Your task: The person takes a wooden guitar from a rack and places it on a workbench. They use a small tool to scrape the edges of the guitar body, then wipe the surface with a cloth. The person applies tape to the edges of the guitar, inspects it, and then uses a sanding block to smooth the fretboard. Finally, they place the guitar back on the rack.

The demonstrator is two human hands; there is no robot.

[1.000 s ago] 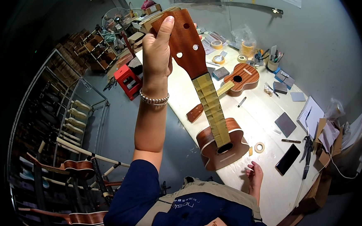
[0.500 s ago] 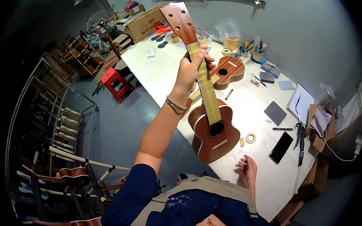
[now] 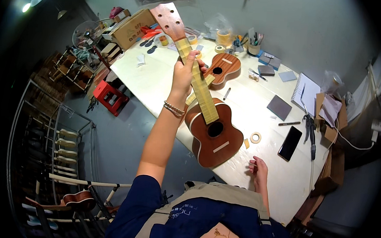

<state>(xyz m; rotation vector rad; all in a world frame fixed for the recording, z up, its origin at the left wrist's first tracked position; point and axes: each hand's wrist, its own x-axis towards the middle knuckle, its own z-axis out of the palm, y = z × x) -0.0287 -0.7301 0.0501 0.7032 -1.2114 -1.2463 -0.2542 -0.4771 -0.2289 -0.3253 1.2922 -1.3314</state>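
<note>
My left hand (image 3: 185, 75) is wrapped round the taped neck of a brown ukulele (image 3: 216, 153), thumb across the front. Yellowish tape covers its fretboard (image 3: 203, 97). The headstock (image 3: 169, 21) points up and away to the left, with holes and no pegs. The body hangs over or rests at the table's near edge; contact is unclear. A second ukulele (image 3: 231, 70) of striped wood lies behind it on the table, its neck partly hidden. My right hand (image 3: 259, 169) hovers by the near edge, fingers loosely curled and apart, nothing visible in it. Nearest to it is a tape roll (image 3: 255, 138).
On the white table (image 3: 243, 109) lie a phone (image 3: 289, 143), a dark square sheet (image 3: 279, 108), a notebook (image 3: 306, 93) and an air gun (image 3: 310, 135). A pen cup (image 3: 254, 48) and cardboard box (image 3: 133, 28) stand at the back. A red stool (image 3: 110, 97) and ukulele racks are left.
The whole view has shifted, so the table and its things sit further left. My left hand keeps its hold on the ukulele's neck; my right hand stays near the table edge.
</note>
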